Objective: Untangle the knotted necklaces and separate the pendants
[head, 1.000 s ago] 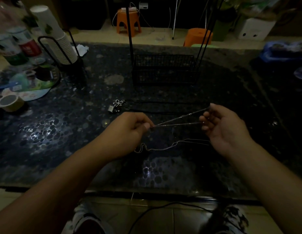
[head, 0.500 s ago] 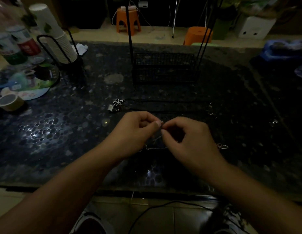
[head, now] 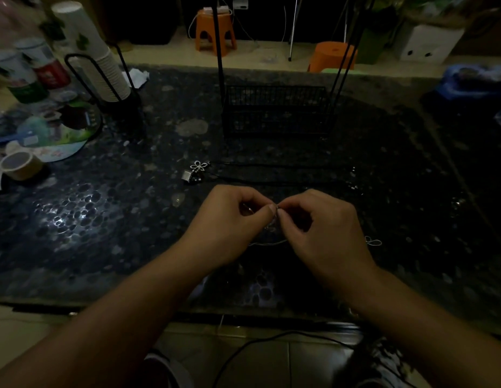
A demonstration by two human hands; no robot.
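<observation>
Over the near middle of the dark speckled bench, the left hand and right hand meet fingertip to fingertip, each pinching the thin silver necklace chain at one small point between them. The chain's slack droops to the bench under the hands, and a small loop lies out past the right wrist. Farther back, apart from the hands, a flower pendant and a small square pendant rest on the bench in front of a black wire basket, with a black cord running rightward from them.
</observation>
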